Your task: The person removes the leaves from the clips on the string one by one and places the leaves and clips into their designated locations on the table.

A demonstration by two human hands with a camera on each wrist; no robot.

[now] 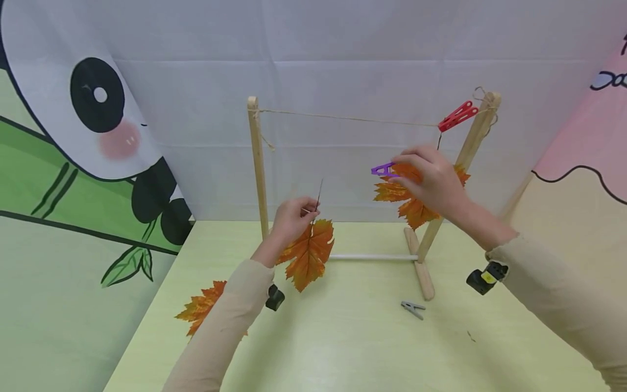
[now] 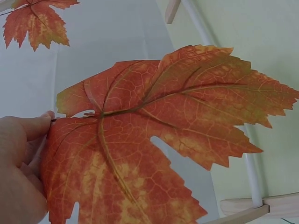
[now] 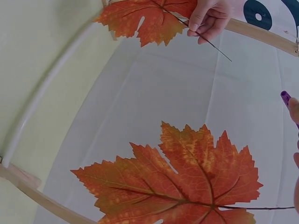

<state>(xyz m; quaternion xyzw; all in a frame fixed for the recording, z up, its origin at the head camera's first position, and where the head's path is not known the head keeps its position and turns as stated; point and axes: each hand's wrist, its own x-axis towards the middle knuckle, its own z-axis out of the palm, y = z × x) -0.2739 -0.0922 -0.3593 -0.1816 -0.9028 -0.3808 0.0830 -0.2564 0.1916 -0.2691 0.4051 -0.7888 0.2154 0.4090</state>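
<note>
My left hand point(image 1: 294, 218) pinches the thin stem of an orange artificial maple leaf point(image 1: 309, 256), with the stem's end pointing up and the blade hanging below the fingers. Between the thumb and fingers of my right hand point(image 1: 436, 179) is a purple clothespin point(image 1: 382, 170). Just behind that hand, and partly covered by it, a second maple leaf point(image 1: 416, 212) hangs by its stem from a red clothespin point(image 1: 458, 116) at the right end of a string point(image 1: 343, 116). In the right wrist view, only the tip of the purple clothespin point(image 3: 285, 96) shows at the edge.
The string runs between a left wooden post point(image 1: 258, 163) and a right wooden post point(image 1: 472, 144), joined low down by a white rod point(image 1: 372, 257). A grey clothespin point(image 1: 413, 309) lies on the table. Another maple leaf point(image 1: 201, 307) lies partly under my left forearm.
</note>
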